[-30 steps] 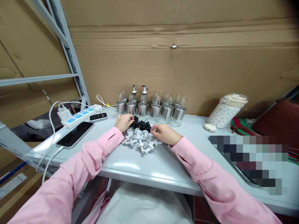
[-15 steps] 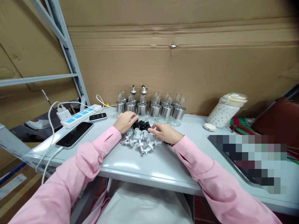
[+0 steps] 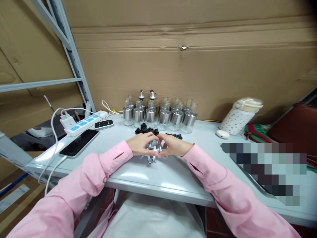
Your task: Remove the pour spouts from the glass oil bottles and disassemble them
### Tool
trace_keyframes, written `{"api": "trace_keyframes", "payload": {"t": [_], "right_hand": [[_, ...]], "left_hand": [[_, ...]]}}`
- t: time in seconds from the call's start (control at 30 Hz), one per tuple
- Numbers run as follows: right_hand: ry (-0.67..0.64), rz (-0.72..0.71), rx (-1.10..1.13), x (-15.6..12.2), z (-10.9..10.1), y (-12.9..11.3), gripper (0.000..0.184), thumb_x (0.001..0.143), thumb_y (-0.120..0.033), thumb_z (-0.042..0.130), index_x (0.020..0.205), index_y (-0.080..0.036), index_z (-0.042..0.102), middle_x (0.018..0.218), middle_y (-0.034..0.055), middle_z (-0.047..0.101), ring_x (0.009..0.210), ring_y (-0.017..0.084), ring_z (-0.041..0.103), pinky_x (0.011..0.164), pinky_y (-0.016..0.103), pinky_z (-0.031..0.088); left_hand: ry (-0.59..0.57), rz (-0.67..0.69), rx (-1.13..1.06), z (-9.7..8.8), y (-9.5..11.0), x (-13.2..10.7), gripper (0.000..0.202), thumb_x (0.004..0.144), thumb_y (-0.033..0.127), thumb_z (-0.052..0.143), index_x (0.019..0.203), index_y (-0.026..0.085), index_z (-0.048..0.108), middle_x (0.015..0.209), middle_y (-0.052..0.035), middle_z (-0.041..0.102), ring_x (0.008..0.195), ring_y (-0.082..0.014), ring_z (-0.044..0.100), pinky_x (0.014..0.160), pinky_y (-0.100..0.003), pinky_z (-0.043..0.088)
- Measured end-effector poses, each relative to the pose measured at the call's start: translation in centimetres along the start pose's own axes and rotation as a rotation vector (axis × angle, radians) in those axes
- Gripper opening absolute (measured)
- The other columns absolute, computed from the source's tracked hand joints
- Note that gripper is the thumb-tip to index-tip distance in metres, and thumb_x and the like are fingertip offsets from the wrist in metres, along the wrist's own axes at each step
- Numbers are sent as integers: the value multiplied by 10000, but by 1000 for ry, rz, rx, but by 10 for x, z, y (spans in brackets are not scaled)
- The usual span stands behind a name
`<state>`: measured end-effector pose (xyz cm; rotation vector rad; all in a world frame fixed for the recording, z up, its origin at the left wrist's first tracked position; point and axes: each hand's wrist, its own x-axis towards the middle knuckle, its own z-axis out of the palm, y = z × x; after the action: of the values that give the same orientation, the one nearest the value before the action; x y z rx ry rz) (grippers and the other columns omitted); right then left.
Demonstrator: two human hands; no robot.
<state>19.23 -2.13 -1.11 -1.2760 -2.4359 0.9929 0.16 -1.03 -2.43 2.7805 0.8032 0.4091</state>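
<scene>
My left hand [image 3: 140,144] and my right hand [image 3: 174,145] are cupped together on the grey table [image 3: 170,172], fingers curled around a heap of small white plastic parts [image 3: 151,149]. The fingertips of both hands nearly meet above the heap. A few parts stick out below the hands. Just behind lie several black caps [image 3: 146,130] and a small dark strip [image 3: 174,135]. Further back stands a group of glass bottles with steel collars [image 3: 160,114], two of them with pourer tops.
At the left lie a white power strip [image 3: 81,123], a phone [image 3: 79,142] on a cable and a small black remote [image 3: 104,124]. A spotted flask [image 3: 239,118] and a white oval lid [image 3: 222,134] sit at the right. Cardboard lines the wall behind.
Both hands have drawn toward me and closed in on each other, gathering the white parts into a tight heap between them. The black caps now lie uncovered behind the hands.
</scene>
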Motion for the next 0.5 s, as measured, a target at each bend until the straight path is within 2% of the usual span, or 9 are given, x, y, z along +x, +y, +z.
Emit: {"api": "trace_keyframes", "payload": {"t": [0.07,0.17,0.3,0.5], "right_hand": [[34,-39,-85,1,-1,1,463,532,-210,744,900,-166,466,906,28,577,656,133,594,579,260,472],[40,-88,-149,1,-2,3,544,519,-168,747,987,-167,468,915,27,588,734,151,600,651,268,471],[31,-72,-167,1,-3,5,557,559,-111,698,1054,-169,452,856,10,602,709,146,607,656,264,471],[46,-71,-214,2,-5,6,469,592,-87,650,1018,-173,475,821,13,610,706,152,615,635,254,468]], "left_hand": [[-10,-6,10,0,1,0,592,677,619,575,1108,222,494,1084,-62,497,950,-224,531,834,-328,415],[-13,-15,24,1,3,0,617,632,591,636,1108,224,498,1086,-64,493,934,-227,539,835,-331,428],[-5,-2,45,3,3,1,593,641,552,648,1097,204,498,1082,-72,498,935,-228,540,831,-327,437],[-6,-3,56,4,2,2,576,662,544,630,1095,190,490,1079,-78,506,938,-230,540,821,-329,442]]}}
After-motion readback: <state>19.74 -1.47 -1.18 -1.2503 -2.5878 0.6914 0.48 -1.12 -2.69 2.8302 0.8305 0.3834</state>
